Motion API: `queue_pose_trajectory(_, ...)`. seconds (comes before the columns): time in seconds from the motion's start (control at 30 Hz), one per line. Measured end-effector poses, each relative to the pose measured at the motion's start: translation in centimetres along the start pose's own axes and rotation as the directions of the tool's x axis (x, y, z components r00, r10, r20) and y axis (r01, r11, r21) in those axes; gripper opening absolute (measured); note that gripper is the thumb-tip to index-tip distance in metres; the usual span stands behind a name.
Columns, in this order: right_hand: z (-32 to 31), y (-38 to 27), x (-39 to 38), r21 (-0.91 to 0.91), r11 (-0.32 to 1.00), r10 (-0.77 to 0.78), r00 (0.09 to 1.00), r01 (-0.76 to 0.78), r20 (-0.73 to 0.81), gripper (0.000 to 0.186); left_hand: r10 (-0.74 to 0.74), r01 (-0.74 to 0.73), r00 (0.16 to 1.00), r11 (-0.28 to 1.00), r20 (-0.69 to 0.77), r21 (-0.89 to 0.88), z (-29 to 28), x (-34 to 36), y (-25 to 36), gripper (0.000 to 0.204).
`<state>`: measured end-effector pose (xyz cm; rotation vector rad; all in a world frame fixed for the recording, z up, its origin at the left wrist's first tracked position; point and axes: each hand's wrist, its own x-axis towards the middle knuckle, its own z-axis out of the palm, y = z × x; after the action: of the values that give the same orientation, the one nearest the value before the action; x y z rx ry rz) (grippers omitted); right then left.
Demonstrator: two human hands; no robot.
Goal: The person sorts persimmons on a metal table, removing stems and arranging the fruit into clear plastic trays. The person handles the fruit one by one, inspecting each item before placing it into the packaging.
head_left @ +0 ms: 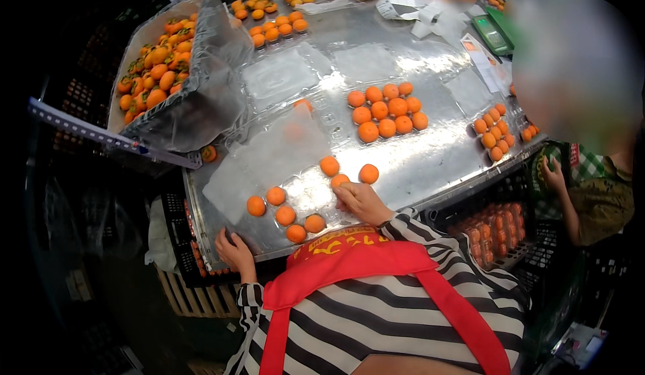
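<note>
At the table's near edge, my right hand (363,202) has its fingers closed on an orange persimmon (340,180), partly hidden by the fingertips. Another persimmon (369,173) lies just to the right, and one more (329,165) sits behind it. My left hand (235,251) rests at the table's near-left edge, fingers apart, holding nothing. Between my hands, several persimmons (285,215) sit in what looks like a clear plastic tray (306,197). A stack of thin translucent sheets (262,157) lies behind them, with a persimmon (304,104) at its far edge.
A lined crate (201,46) heaped with persimmons stands at the left. Filled trays (388,112) sit mid-table, at the back and at the right. A green scale (492,34) and paper strips (430,19) lie at the far right. Another person (591,187) stands to the right.
</note>
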<state>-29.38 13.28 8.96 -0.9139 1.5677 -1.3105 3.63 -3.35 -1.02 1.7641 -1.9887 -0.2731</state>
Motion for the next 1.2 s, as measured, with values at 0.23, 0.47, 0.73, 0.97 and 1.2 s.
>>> queue_pose_trajectory(0.23, -0.1, 0.0, 0.3, 0.042, 0.997, 0.075, 0.993, -0.071, -0.095, 0.015, 0.049, -0.049, 0.999, 0.998, -0.014, -0.026, 0.4, 0.3, -0.9, 0.035)
queue_pose_trajectory(0.47, -3.6, 0.2, 1.6, -0.116, 0.993, -0.036, 0.97, 0.008, -0.241, 0.019, -0.017, 0.019, 0.999, 0.998, -0.027, 0.053, 0.1, -0.2, -0.1, 0.035)
queue_pose_trajectory(0.73, -10.2, 6.3, 2.1, 0.395, 0.916, 0.315, 0.736, -0.07, -0.6, 0.023, -0.024, 0.024, 1.0, 0.998, -0.004, 0.053, 0.1, -0.1, 0.0, 0.035)
queue_pose_trajectory(0.97, -12.4, 9.5, 2.2, 0.471, 0.88, 0.383, 0.662, -0.051, -0.644, 0.025, -0.046, 0.046, 0.999, 0.996, 0.002, 0.077, -0.5, -0.2, 0.8, 0.034)
queue_pose_trajectory(1.2, -12.9, 10.6, 1.8, 0.375, 0.925, 0.308, 0.698, -0.061, -0.646, 0.024, 0.024, -0.023, 0.999, 0.999, -0.041, 0.035, -0.3, -0.2, 0.1, 0.033)
